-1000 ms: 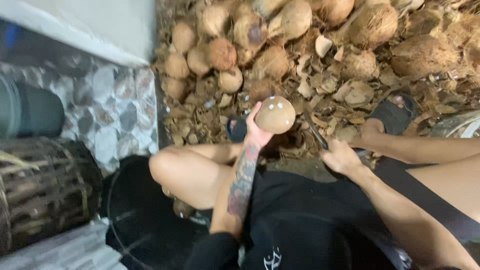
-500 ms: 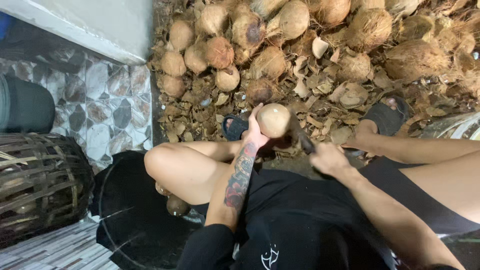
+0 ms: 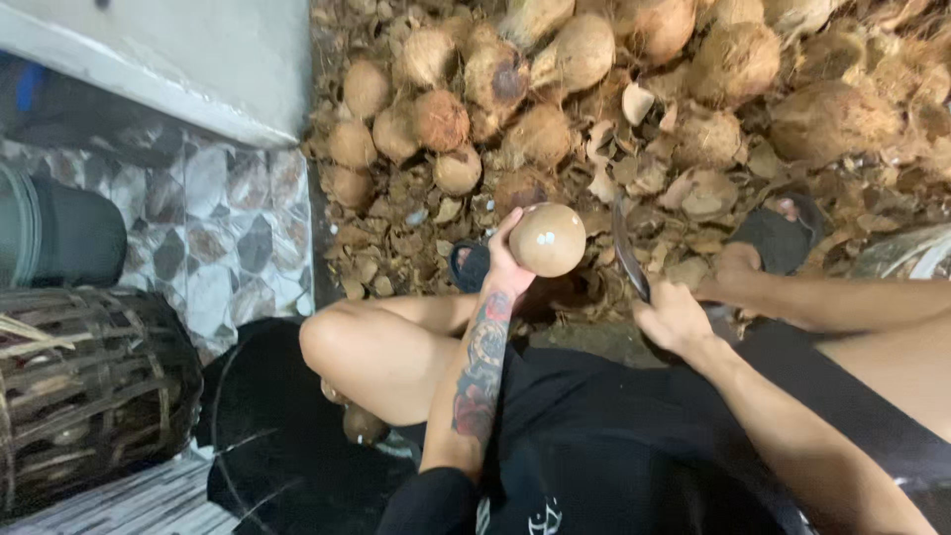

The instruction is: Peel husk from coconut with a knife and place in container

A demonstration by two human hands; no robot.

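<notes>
Above the person's lap, a round, smooth tan husked coconut (image 3: 547, 239) sits cupped in the left hand (image 3: 507, 266), fingers wrapped behind it. Just beside it, the right hand (image 3: 674, 315) is closed around a dark curved knife (image 3: 628, 253), blade up. Beyond lies a heap of brown fibrous coconuts (image 3: 555, 79); a woven basket (image 3: 89, 386) stands at left.

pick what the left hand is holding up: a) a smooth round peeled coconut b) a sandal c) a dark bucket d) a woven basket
a: the left hand has its grip around a smooth round peeled coconut, raised in front of the pile of husked coconuts, while the right hand holds a dark blade beside it.
</notes>
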